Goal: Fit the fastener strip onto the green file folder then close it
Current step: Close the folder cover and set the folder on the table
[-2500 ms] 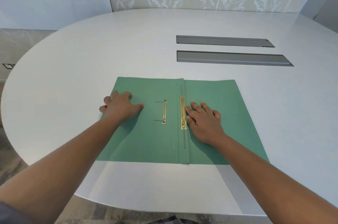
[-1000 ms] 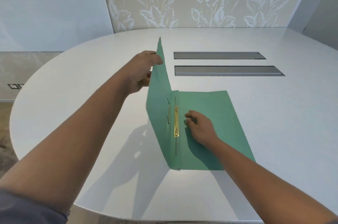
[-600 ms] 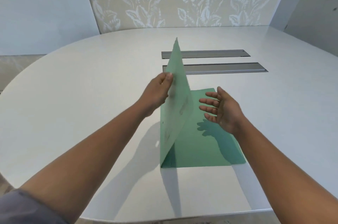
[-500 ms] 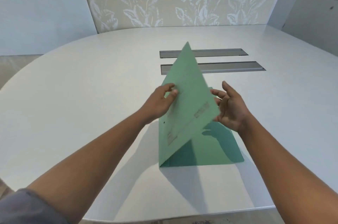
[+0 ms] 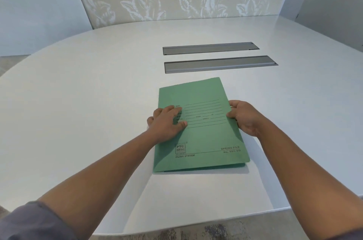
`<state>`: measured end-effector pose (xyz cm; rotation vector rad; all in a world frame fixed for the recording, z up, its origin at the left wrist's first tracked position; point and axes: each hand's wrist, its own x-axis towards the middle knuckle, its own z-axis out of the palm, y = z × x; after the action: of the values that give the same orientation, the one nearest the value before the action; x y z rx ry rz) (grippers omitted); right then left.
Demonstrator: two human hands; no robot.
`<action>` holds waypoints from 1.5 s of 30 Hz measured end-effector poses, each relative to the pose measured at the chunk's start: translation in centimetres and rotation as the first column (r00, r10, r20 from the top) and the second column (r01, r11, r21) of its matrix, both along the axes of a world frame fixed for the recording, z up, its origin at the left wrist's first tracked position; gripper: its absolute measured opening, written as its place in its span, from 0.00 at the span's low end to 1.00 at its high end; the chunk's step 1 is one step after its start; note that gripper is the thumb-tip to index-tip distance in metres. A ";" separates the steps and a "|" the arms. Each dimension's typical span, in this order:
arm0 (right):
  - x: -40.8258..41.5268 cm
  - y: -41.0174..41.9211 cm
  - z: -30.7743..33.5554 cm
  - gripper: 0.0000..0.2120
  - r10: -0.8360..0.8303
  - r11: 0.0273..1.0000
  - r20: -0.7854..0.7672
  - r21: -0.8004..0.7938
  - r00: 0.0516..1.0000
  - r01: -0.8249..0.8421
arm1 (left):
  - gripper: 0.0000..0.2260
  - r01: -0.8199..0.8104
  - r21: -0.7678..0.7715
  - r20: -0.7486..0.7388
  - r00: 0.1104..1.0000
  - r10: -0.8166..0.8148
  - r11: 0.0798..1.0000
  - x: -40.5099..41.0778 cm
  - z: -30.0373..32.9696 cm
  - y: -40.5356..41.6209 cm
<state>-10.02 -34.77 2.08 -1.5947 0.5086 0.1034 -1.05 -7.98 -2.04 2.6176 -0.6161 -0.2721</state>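
Both forearms are reaching forward from the lower corners, converging slightly. The left hand is lying palm down, fingers spread flat and pressing on the folder near its left edge. The right hand is curling at the folder's right edge, fingertips touching it, thumb tucked alongside, wrist straight.

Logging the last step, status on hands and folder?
Left hand flat on the green card file folder; right hand at its right edge. Folder closed on the white table. Nothing obstructing.

Fastener strip hidden inside closed folder
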 end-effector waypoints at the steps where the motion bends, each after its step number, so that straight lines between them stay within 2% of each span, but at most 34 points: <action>1: 0.0 0.4 -0.3 0.21 -0.004 0.995 -0.009 -0.100 1.000 0.003 | 0.32 -0.019 0.023 -0.010 1.000 0.019 1.000 -0.1 -0.1 0.1; 5: 0.2 1.9 -1.2 0.18 0.002 0.875 -0.076 -0.482 0.997 -0.038 | 0.38 -0.100 0.116 -0.010 0.995 0.102 0.988 -0.2 -0.3 0.2; 7: 0.3 2.9 -1.1 0.20 -0.010 0.737 -0.161 -0.668 0.987 -0.102 | 0.39 -0.137 0.099 -0.027 0.990 0.140 0.986 -0.2 -0.1 0.3; 9: 0.3 3.6 -1.1 0.24 -0.014 0.625 -0.215 -0.764 0.976 -0.159 | 0.38 -0.167 0.044 -0.071 0.983 0.170 0.985 0.0 0.3 0.2; 12: 0.4 4.1 -1.5 0.27 0.027 0.566 -0.220 -0.801 0.975 -0.196 | 0.33 -0.226 -0.067 -0.155 0.965 0.214 0.972 0.2 1.0 0.2; 15: 0.7 4.4 -1.8 0.22 0.046 0.554 -0.223 -0.806 0.974 -0.211 | 0.30 -0.336 -0.242 -0.233 0.931 0.282 0.910 0.9 1.6 0.5; 18: 0.9 4.4 -1.7 0.19 0.049 0.540 -0.259 -0.805 0.965 -0.244 | 0.29 -0.546 -0.464 -0.461 0.821 0.337 0.697 1.7 2.5 1.3; 20: 1.0 4.4 -1.6 0.19 0.051 0.542 -0.270 -0.802 0.962 -0.253 | 0.24 -0.656 -0.496 -0.617 0.727 0.300 0.569 2.3 2.9 1.8; 22: 1.0 4.4 -1.6 0.19 0.048 0.549 -0.264 -0.799 0.963 -0.246 | 0.13 -0.662 -0.489 -0.676 0.699 0.233 0.568 2.5 3.0 2.1; 23: 1.1 4.4 -1.7 0.18 0.044 0.558 -0.256 -0.795 0.966 -0.236 | 0.12 -0.652 -0.494 -0.691 0.696 0.196 0.575 2.4 3.0 2.1; 27: 1.0 4.3 -1.9 0.17 0.032 0.590 -0.224 -0.783 0.974 -0.199 | 0.20 -0.644 -0.550 -0.734 0.677 0.060 0.532 1.7 2.7 2.0; 31: 0.9 4.3 -1.8 0.18 0.035 0.604 -0.189 -0.778 0.981 -0.172 | 0.22 -0.615 -0.588 -0.708 0.705 0.033 0.525 1.4 1.7 2.2; 32: 0.9 4.2 -1.8 0.18 0.031 0.638 -0.136 -0.760 0.990 -0.125 | 0.22 -0.612 -0.602 -0.699 0.714 0.032 0.512 1.6 1.7 2.3; 34: 0.9 4.1 -1.6 0.22 -0.018 0.774 0.021 -0.632 1.000 0.027 | 0.23 -0.610 -0.632 -0.683 0.730 0.028 0.477 2.0 1.9 2.7; 37: 0.9 3.9 -1.0 0.35 -0.123 0.931 0.083 -0.335 0.989 0.144 | 0.24 -0.604 -0.679 -0.660 0.751 0.012 0.417 3.0 2.7 3.4; 39: 1.2 3.7 -0.5 0.29 -0.136 0.982 0.038 -0.129 0.990 0.140 | 0.24 -0.595 -0.706 -0.642 0.767 0.007 0.384 3.7 3.4 3.8; 42: 1.6 3.5 -0.1 0.16 -0.078 0.987 0.002 0.140 0.997 0.077 | 0.24 -0.594 -0.728 -0.625 0.780 0.025 0.344 5.1 4.5 4.5; 45: 2.0 3.8 -0.1 0.16 -0.038 0.975 0.026 0.219 0.999 0.031 | 0.24 -0.597 -0.731 -0.620 0.783 0.044 0.330 6.3 5.4 5.2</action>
<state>-7.97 -30.96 1.98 -1.3695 0.4842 0.1051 5.30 -2.77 3.39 1.3850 0.0570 -0.3331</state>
